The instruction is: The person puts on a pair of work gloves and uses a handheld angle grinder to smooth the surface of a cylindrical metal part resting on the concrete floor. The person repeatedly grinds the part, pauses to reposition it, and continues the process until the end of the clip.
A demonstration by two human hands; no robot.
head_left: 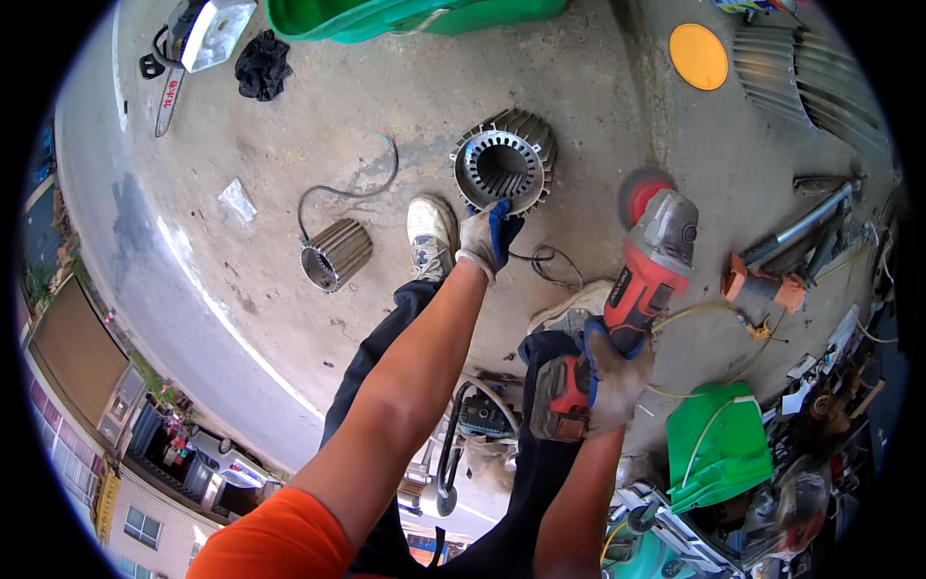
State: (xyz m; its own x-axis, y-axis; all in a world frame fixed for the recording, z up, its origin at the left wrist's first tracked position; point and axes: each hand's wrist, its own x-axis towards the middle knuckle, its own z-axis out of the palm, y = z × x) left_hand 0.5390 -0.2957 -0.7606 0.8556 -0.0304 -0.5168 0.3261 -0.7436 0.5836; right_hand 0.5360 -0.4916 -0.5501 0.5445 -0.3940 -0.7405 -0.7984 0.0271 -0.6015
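Note:
A finned metal motor housing [544, 147] stands on the concrete ahead of me, its round opening and slotted inner ring facing up toward me. My left hand [489, 236], in a grey and blue work glove, is closed on its near rim; the fingertips are partly hidden. To the right, my gloved right hand [617, 376] wraps round the handle of a red and grey cordless angle grinder [646, 285]. The grinder's red disc [644, 196] looks smeared by motion and is apart from the housing. A thick battery [559, 398] sits at the tool's rear end.
A second, smaller finned housing [338, 255] lies on its side at left, near a black cable [354, 194]. Green tubs [415, 21] stand at the far edge. At right lie an orange-ended tool [762, 286], a yellowish hose [694, 394] and a green container [714, 444].

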